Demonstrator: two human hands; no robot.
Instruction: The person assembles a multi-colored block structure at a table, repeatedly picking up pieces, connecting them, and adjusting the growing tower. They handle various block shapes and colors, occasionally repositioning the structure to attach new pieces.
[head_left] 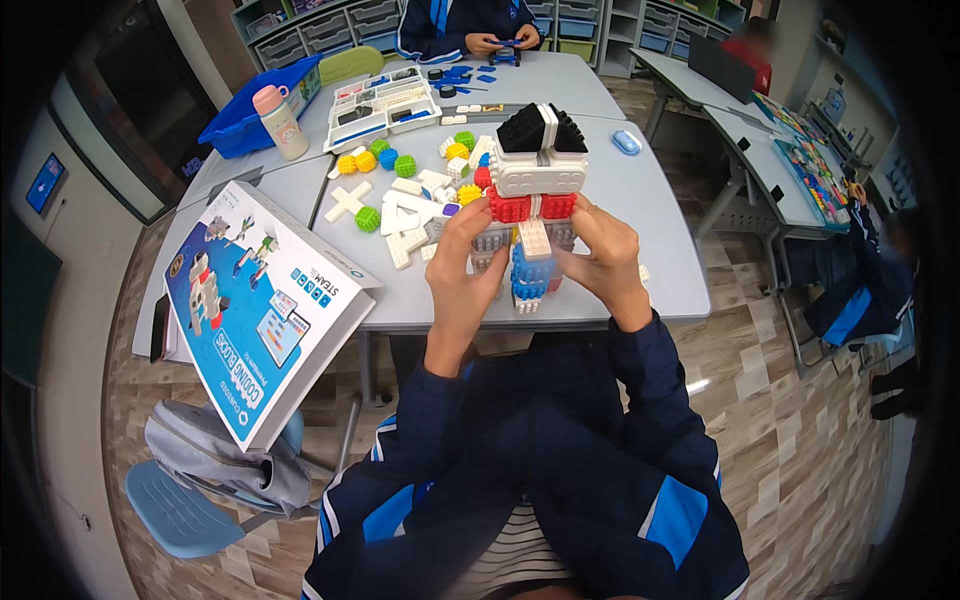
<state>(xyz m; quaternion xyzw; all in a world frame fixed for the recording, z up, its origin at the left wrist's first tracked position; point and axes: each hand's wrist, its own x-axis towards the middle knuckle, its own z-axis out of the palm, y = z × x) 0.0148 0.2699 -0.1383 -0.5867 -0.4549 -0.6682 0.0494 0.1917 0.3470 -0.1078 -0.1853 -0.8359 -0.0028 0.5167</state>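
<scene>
Both my hands grip a block model (540,180) upright over the near edge of the table. It has black wedge-shaped pieces on top, a white studded body, a red band, and blue and translucent grey blocks below. My left hand (466,268) closes on its left side around the grey and red blocks. On the opposite side, my right hand (604,255) is closed with its thumb near the blue block (530,275). Some of the lower blocks are hidden behind my fingers. Just left of the model lie loose white pieces (405,215) and a green round block (367,219).
A large box (265,300) leans at the table's left edge. Behind it stand a pink-capped bottle (280,122), a blue bin (240,120) and a white sorting tray (380,105). Opposite, a person handles blue pieces (505,52). A blue-white object (626,142) lies right.
</scene>
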